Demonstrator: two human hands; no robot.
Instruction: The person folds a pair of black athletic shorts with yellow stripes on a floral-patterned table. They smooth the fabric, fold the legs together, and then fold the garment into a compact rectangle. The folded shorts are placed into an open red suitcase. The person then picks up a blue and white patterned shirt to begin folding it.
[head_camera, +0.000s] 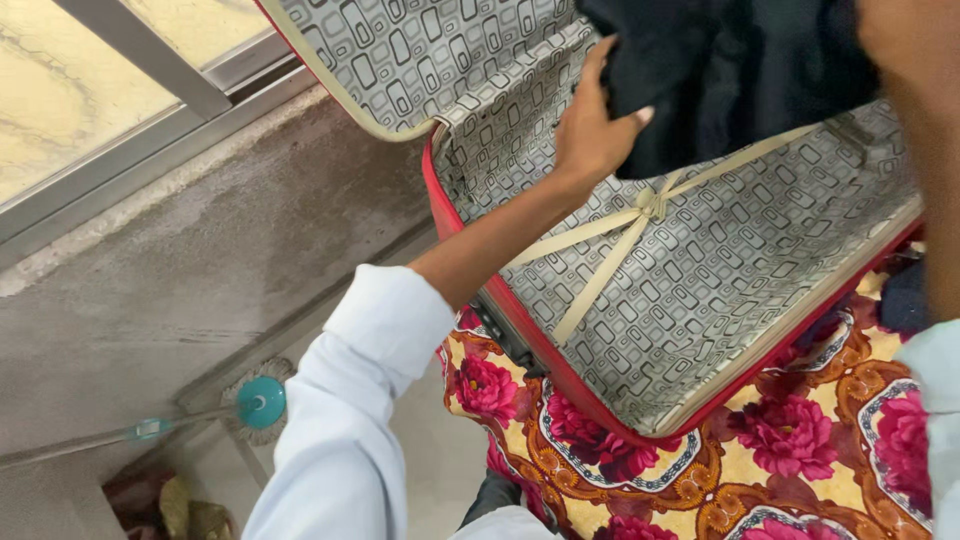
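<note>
A red suitcase (520, 320) lies open on a flowered bedspread (800, 470), showing grey patterned lining and cream crossed straps (648, 205). Over its inside hangs a dark folded garment (730, 70). My left hand (592, 125) grips the garment's left edge, thumb over the cloth. My right hand (895, 40) is at the top right corner, up against the garment's right side; its fingers are out of sight. Both arms wear light blue sleeves.
The suitcase lid (420, 60) stands up at the back. Left of the bed are a grey concrete wall (200, 260) with a window frame above it, a teal-headed tool (258, 402) on a long handle, and clutter on the floor below.
</note>
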